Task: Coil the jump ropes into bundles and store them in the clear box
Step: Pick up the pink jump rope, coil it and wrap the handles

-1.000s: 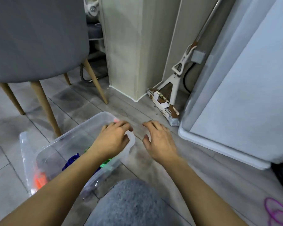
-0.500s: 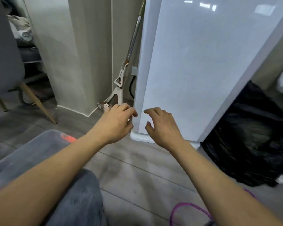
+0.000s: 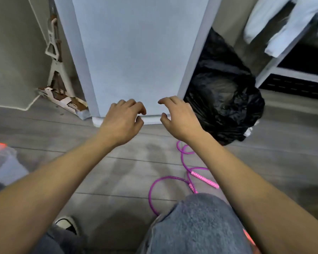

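A purple jump rope (image 3: 155,187) with pink handles (image 3: 204,179) lies in loose loops on the grey floor, below and between my forearms, partly hidden by my right arm and my knee. My left hand (image 3: 122,121) and my right hand (image 3: 178,115) hover side by side above the floor, fingers curled and apart, holding nothing. The clear box (image 3: 2,158) shows only as a blurred corner at the far left edge, with an orange patch on it.
A white appliance (image 3: 136,52) stands straight ahead. A full black rubbish bag (image 3: 226,96) sits to its right, a mop (image 3: 57,70) leans to its left. A white shelf frame (image 3: 283,55) with hanging cloth is at the upper right. My knee (image 3: 196,224) fills the bottom.
The view has swung right, away from the clear box toward the purple rope. Both hands left the box rim and now hang empty over the floor in front of the appliance.
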Tool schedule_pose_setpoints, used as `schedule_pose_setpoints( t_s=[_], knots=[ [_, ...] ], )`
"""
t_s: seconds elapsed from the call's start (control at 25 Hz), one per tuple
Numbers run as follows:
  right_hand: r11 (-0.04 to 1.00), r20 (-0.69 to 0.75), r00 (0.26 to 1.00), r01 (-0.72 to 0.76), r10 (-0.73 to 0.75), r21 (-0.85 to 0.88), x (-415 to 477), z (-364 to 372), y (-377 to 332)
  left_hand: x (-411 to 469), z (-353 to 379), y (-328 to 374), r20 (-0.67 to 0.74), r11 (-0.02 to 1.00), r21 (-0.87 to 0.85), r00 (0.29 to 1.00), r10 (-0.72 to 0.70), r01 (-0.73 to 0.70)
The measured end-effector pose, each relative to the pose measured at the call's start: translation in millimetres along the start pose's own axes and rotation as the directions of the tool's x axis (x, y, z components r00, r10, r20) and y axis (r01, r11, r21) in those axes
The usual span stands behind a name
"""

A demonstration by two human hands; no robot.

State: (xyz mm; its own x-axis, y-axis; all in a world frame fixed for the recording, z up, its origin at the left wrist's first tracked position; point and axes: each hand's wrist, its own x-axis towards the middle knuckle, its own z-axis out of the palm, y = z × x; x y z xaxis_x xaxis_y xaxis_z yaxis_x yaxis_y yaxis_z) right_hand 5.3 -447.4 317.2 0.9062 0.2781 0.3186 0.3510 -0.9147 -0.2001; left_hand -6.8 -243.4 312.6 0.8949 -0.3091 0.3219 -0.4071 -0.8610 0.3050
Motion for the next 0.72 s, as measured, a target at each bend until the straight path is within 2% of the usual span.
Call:
schedule_pose_setpoints(
  t_s=[0.12, 0.24, 0.36, 0.48, 0.56, 0.72],
  knots=[
    [0.994, -0.039, 0.994, -0.103, 0.104, 0.032, -38, 30, 42, -5, 55, 21, 0.064, 0.998, -0.052, 0.997, 0.029, -0.026],
    [0.957, -0.049, 0.963, -0.257, 0.265, 0.132, -83, 77, 75, -14, 113, 33, 0.194, 0.996, -0.080, 0.979, 0.056, -0.041],
    [0.884, 0.010, 0.907, -0.413, 0.421, 0.221, -128, 126, 94, -30, 167, 38, 0.294, 0.993, -0.104, 0.952, 0.089, -0.060],
    [0.822, 0.111, 0.856, -0.517, 0.505, 0.240, -171, 174, 110, -53, 220, 36, 0.432, 0.994, -0.108, 0.899, 0.067, -0.022],
    [0.787, 0.184, 0.808, -0.588, 0.559, 0.187, -197, 206, 124, -73, 254, 33, 0.571, 0.995, -0.097, 0.817, 0.077, -0.026],
    [0.673, 0.329, 0.633, -0.739, 0.701, -0.012, -235, 253, 160, -117, 317, 17, 0.804, 0.990, -0.050, 0.583, 0.117, -0.130]
  ],
)
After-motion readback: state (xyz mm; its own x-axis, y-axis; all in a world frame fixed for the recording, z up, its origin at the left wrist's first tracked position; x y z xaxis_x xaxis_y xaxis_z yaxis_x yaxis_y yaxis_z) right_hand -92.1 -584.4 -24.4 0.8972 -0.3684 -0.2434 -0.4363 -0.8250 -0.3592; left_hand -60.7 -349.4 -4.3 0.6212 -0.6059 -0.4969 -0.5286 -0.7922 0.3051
